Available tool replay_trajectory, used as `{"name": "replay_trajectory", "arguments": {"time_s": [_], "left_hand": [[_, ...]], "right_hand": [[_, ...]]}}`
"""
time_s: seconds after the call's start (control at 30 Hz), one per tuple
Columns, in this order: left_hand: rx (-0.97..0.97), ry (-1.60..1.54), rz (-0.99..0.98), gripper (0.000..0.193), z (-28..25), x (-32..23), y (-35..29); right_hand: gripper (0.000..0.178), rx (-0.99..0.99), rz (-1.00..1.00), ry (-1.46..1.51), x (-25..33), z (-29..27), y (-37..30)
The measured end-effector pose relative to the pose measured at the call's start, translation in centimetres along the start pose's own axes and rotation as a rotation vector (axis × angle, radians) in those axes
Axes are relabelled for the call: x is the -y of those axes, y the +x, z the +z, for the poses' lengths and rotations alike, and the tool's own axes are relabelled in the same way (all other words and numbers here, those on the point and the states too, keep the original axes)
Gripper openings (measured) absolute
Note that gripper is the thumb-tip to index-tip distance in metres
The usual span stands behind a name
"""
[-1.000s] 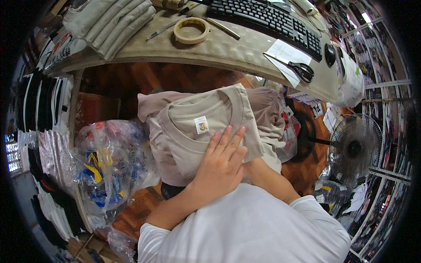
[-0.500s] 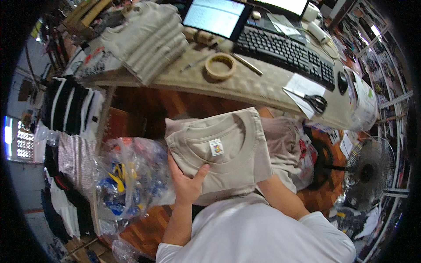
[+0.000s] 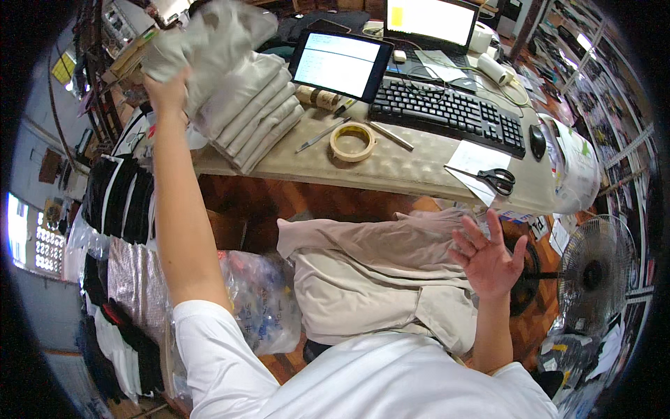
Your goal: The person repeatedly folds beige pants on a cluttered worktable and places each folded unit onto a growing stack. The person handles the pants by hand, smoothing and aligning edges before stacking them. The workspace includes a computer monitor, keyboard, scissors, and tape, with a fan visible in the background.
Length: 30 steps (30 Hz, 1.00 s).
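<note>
My left hand (image 3: 166, 89) is stretched out to the far left of the desk, shut on a folded beige shirt (image 3: 209, 35) that it holds over a stack of folded beige shirts (image 3: 255, 108). My right hand (image 3: 488, 258) hovers open, fingers spread, at the right above a heap of unfolded beige shirts (image 3: 370, 279) lying on my lap. It touches nothing.
On the desk (image 3: 412, 174) lie a roll of tape (image 3: 353, 142), pens, scissors (image 3: 497, 180) on paper, a keyboard (image 3: 447, 115), a mouse, a tablet (image 3: 342, 64) and a laptop. A clear plastic bag (image 3: 262, 300) sits at my left, dark clothes hang far left, a fan (image 3: 593, 276) stands right.
The folded shirt that lay on my lap has been lifted by my left hand up onto the stack on the desk. My right hand has come free and opened.
</note>
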State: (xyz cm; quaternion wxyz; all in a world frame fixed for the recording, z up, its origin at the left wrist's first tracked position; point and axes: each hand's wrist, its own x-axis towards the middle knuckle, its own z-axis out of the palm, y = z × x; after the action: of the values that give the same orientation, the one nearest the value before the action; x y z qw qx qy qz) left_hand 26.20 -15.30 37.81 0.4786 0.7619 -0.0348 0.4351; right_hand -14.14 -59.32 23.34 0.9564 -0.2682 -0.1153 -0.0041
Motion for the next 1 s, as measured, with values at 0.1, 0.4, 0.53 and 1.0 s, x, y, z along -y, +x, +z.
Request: {"name": "replay_trajectory", "arguments": {"time_s": [0.1,0.4,0.53,1.0], "left_hand": [[0.18,0.176,-0.218,0.089,0.2,7.1,-0.5],[0.111,-0.167,-0.163,0.069,-2.4,-0.4,-9.5],[0.868,-0.26,0.032,0.029,-7.7,-9.4,-25.6],[1.474,0.105,0.07,0.075,-4.7,-11.0,-47.6]], "right_hand": [[0.068,-0.263,0.094,-0.116,-0.2,-2.0,-4.1],[0.026,-0.01,0.535,-1.871,-6.1,-4.1,-15.4],[0.014,-0.033,0.484,-1.736,-5.5,-4.5,-15.1],[0.031,-0.431,0.217,-1.099,6.0,3.2,-12.2]]}}
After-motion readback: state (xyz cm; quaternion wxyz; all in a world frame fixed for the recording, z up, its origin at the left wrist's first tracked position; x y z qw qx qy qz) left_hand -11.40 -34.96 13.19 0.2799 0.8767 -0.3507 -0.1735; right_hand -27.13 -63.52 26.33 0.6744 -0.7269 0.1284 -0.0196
